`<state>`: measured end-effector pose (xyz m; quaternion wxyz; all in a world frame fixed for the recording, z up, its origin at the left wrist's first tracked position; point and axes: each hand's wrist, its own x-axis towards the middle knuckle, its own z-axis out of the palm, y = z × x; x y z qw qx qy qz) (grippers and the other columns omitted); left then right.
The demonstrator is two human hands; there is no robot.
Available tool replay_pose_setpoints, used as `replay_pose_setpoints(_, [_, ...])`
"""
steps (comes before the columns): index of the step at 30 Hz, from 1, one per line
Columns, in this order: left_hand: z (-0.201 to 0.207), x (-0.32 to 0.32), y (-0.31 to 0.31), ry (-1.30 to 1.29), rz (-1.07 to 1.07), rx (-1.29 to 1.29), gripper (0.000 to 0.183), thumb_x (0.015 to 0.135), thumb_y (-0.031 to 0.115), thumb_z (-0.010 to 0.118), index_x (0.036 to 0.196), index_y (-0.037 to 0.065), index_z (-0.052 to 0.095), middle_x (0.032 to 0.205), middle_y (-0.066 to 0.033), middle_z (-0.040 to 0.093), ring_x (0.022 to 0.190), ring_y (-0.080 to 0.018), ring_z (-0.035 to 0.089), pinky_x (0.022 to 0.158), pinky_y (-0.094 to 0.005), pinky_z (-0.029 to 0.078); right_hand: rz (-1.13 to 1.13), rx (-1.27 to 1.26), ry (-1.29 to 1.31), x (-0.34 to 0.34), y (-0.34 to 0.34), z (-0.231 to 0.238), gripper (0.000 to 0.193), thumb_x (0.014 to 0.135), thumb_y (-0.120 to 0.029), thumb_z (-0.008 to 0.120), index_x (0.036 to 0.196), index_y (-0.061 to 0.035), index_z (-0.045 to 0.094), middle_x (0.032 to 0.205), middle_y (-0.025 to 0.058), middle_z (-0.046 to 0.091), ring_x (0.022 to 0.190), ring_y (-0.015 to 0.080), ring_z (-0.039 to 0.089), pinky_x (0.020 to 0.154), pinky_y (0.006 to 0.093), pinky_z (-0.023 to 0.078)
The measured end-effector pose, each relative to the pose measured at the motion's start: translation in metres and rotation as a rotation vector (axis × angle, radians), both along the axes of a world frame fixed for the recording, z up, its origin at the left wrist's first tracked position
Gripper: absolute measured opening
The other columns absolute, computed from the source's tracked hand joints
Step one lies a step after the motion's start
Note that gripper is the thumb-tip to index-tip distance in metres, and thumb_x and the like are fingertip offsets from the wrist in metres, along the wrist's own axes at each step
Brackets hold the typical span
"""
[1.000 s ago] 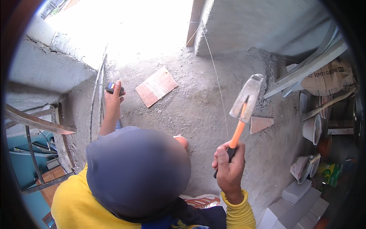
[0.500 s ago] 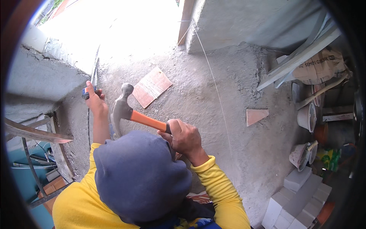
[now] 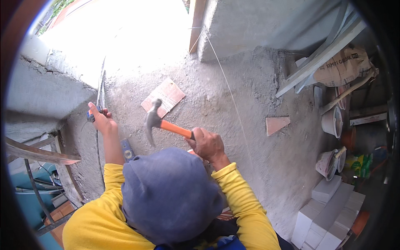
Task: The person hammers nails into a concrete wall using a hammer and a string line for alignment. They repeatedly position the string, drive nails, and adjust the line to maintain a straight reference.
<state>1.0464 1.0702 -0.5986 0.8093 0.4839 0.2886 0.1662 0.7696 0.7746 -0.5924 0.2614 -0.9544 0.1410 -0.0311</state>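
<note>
My right hand [image 3: 208, 145] is closed round the grip end of a claw hammer [image 3: 174, 128] with an orange handle. The dark hammer head is raised off the ground and overlaps the near corner of a pinkish tile [image 3: 175, 89] wound with white string. At the left, my left hand [image 3: 105, 121] grips a small blue and orange tape measure [image 3: 91, 113] with the thumb stretched along it. Beside my left forearm, a blue spirit level [image 3: 127, 149] lies partly hidden by a dark blue cloth head covering [image 3: 171, 191].
A taut string [image 3: 231, 85] runs from the wall corner across the rough floor. A cut tile piece [image 3: 276, 125] lies to the right. Buckets [image 3: 332, 122], pale blocks [image 3: 325, 214] and leaning planks [image 3: 321, 58] line the right side. Wooden bars [image 3: 41, 151] stand at left.
The hammer has shifted right, its head now over the string-wound tile's near corner. My left hand, still on the tape measure, is slightly lower in view. More of the spirit level shows.
</note>
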Motion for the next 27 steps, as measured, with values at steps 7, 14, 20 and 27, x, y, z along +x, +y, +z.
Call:
replay_pose_setpoints(7, [-0.013, -0.011, -0.011, 0.035, -0.026, 0.098, 0.051, 0.090, 0.052, 0.080, 0.102, 0.010, 0.054, 0.081, 0.0009, 0.054, 0.065, -0.0090, 0.056, 0.050, -0.0220, 0.042, -0.228, -0.043, 0.123, 0.006, 0.018, -0.031, 0.043, 0.105, -0.048, 0.055, 0.094, -0.0072, 0.051, 0.073, 0.0173, 0.068, 0.059, 0.0374, 0.070, 0.048, 0.0475, 0.053])
replay_pose_setpoints(14, [0.005, -0.004, -0.015, -0.033, -0.074, 0.164, 0.051, 0.090, 0.051, 0.081, 0.102, 0.009, 0.056, 0.080, 0.0009, 0.054, 0.067, -0.0088, 0.056, 0.051, -0.0222, 0.042, -0.086, -0.125, 0.196, -0.026, -0.020, -0.037, 0.045, 0.107, -0.048, 0.051, 0.092, -0.0062, 0.050, 0.072, 0.0187, 0.068, 0.062, 0.0383, 0.070, 0.050, 0.0482, 0.054])
replay_pose_setpoints(20, [-0.006, -0.012, -0.016, -0.023, -0.123, 0.131, 0.049, 0.091, 0.049, 0.081, 0.105, 0.009, 0.056, 0.082, 0.0002, 0.054, 0.069, -0.0094, 0.056, 0.052, -0.0229, 0.042, -0.162, 0.011, 0.153, -0.002, 0.025, -0.007, 0.047, 0.107, -0.049, 0.050, 0.090, -0.0048, 0.052, 0.071, 0.0206, 0.067, 0.063, 0.0428, 0.068, 0.054, 0.0533, 0.052])
replay_pose_setpoints(27, [0.002, -0.005, -0.021, -0.020, -0.104, 0.076, 0.050, 0.091, 0.050, 0.080, 0.105, 0.010, 0.055, 0.082, 0.0002, 0.054, 0.067, -0.0103, 0.056, 0.052, -0.0233, 0.042, -0.470, 0.025, 0.322, -0.036, -0.030, -0.032, 0.048, 0.107, -0.048, 0.051, 0.090, -0.0033, 0.054, 0.074, 0.0242, 0.068, 0.066, 0.0479, 0.067, 0.059, 0.0556, 0.052])
